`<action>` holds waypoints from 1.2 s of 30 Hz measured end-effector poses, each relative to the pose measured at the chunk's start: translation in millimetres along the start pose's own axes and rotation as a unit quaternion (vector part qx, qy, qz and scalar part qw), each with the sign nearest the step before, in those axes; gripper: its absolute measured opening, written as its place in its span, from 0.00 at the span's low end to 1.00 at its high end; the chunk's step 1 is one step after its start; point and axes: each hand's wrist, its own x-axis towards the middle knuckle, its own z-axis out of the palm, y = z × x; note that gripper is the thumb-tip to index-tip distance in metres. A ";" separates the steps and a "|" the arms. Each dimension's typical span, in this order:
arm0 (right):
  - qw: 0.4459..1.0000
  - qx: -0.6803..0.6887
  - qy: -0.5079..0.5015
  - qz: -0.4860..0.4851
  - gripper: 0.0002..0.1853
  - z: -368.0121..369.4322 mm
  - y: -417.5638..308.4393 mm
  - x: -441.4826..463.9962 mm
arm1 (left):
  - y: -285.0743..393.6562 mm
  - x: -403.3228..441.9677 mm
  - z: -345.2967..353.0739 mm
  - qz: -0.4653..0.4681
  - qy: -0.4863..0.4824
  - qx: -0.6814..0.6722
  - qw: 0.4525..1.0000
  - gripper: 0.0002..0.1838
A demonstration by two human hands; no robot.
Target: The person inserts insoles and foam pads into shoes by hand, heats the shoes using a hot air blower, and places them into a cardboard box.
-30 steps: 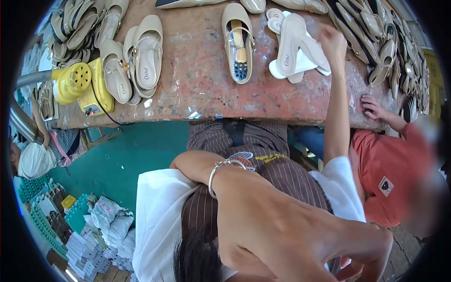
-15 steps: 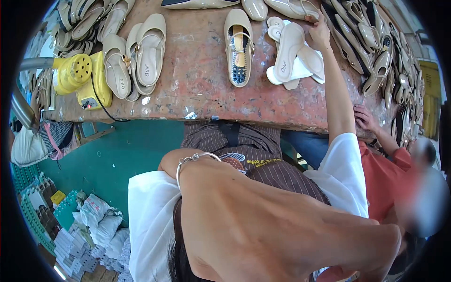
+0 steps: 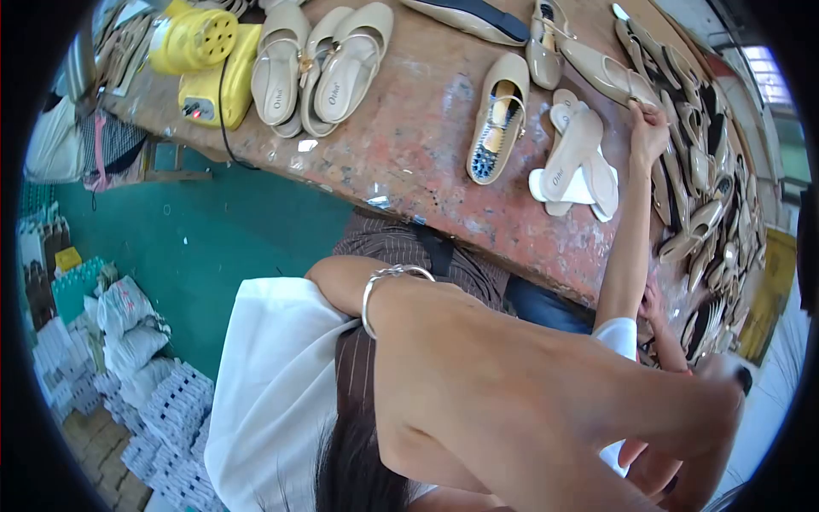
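My right hand (image 3: pixel 650 132) reaches over the table, its fingers closed on the near end of a beige strapped flat shoe (image 3: pixel 597 70). Close to the camera, my left hand (image 3: pixel 529 375), below a silver bracelet, fills the lower middle of the view; its fingertips are hidden. Left of my right forearm lie several beige insoles (image 3: pixel 573 154) over a white piece (image 3: pixel 546 185). Beside them a single beige shoe (image 3: pixel 497 119) shows its bare blue inner bottom. Farther left, beige shoes with insoles marked "Otha" (image 3: pixel 341 85) stand together.
Piled beige shoes (image 3: pixel 704 230) crowd the table's right side. A yellow device (image 3: pixel 217 81) with a black cord stands at left. Another person's hand (image 3: pixel 653 303) rests by the right table edge (image 3: pixel 546 282). White bags (image 3: pixel 128 316) and stacked goods (image 3: pixel 175 410) lie on the floor at left.
The view has swung, so the table now slants down to the right. My right hand stays at the strapped shoe's end. My left hand is still close to the camera.
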 end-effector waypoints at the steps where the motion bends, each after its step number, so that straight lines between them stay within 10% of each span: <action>1: 0.999 0.025 0.022 0.006 0.14 -3.3 -21.6 -4.0 | 0.1 0.1 0.2 0.004 -0.002 0.005 1.000 0.20; 12: 0.840 0.506 -0.160 -0.118 0.15 99.4 -211.0 -120.8 | 3.7 -8.1 5.9 0.025 0.031 0.026 0.999 0.21; 14: 0.856 0.328 -0.387 -0.099 0.26 108.4 -227.6 -148.4 | 4.9 -10.0 5.1 0.025 0.042 0.028 0.998 0.21; 19: 0.861 0.317 -0.331 -0.221 0.12 76.3 -200.8 -188.4 | 8.1 -11.8 1.4 0.028 0.045 0.017 0.998 0.22; 21: 0.877 0.300 -0.364 -0.085 0.11 54.8 -183.2 -178.7 | 9.9 -11.9 1.0 0.026 0.042 0.010 0.999 0.22; 36: 0.990 -0.102 -0.084 0.043 0.17 3.2 -13.1 -160.4 | 16.3 -1.8 -1.5 -0.048 -0.010 0.013 0.999 0.23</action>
